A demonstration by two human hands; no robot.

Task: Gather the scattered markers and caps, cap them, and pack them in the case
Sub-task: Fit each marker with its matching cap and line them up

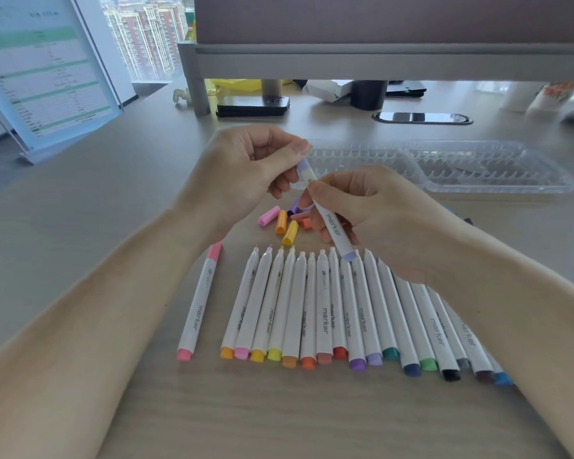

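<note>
wood-grain desk (279, 419), window, clear case (497, 185)

Open wood-grain bench (113, 210) at left; white marker row (325, 309), loose coloured caps (281, 221) and clear plastic case (478, 167) obstruct centre-right.

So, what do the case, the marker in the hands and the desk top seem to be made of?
Case: clear, glossy moulded plastic; the desk top shows through its ribbed slots.
Marker: probably plastic, matt white barrel, printed lettering, lilac ends.
Desk top: pale matt wood-grain; likely laminate, though solid wood cannot be excluded.
</note>
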